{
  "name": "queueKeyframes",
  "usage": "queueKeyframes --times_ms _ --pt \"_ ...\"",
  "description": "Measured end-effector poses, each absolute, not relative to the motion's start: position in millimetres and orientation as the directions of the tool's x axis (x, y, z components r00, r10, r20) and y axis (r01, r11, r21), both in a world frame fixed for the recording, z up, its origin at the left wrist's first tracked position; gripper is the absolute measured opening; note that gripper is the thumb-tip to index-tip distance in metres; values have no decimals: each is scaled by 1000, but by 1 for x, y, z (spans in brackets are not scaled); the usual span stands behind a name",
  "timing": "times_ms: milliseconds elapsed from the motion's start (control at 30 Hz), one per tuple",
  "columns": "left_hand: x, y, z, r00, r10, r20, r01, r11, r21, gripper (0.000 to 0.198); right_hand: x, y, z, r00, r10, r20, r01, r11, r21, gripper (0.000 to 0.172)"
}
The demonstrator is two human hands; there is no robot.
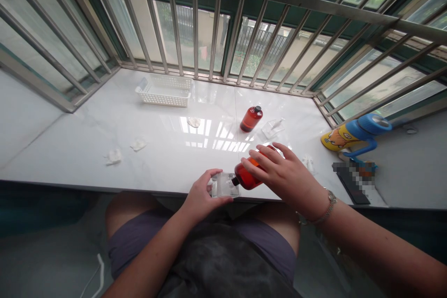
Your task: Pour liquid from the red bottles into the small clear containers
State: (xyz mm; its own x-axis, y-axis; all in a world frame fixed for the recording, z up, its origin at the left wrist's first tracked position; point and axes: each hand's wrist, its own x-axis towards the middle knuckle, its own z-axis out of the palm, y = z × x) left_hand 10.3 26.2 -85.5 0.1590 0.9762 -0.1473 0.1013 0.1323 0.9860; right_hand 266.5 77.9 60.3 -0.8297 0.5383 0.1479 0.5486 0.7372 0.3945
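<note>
My left hand (206, 195) grips a small clear square container (223, 185) from its left side, at the front edge of the white counter. In my right hand (279, 172) is a red-orange bottle (248, 176), tipped over with its dark neck pointing down to the left, at the container's right side. Whether liquid is flowing cannot be made out. Farther back stands a second red-orange bottle (250, 120) with a black cap. Just right of it lies another clear square container (273, 127).
A white perforated basket (164, 92) sits near the window bars (195, 32). Crumpled white tissues (113, 157) are scattered on the left. On the right are a blue and yellow flask (354, 132) and a black flat object (351, 184), partly blurred out.
</note>
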Motion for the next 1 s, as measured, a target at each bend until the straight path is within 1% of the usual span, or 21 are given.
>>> queueKeyframes --times_ms 133,267,667,1000 --pt "10 25 -88 174 972 -159 52 153 987 84 266 79 62 -839 522 157 538 745 395 41" --pt "10 24 -90 158 977 -143 43 138 990 84 265 80 64 -843 513 159 531 752 391 40" --pt "13 24 -90 157 977 -143 -30 150 988 84 259 85 76 -872 472 129 478 762 438 34" --pt "15 24 -96 168 977 -133 -57 144 988 85 253 86 84 -892 439 110 437 772 462 35"
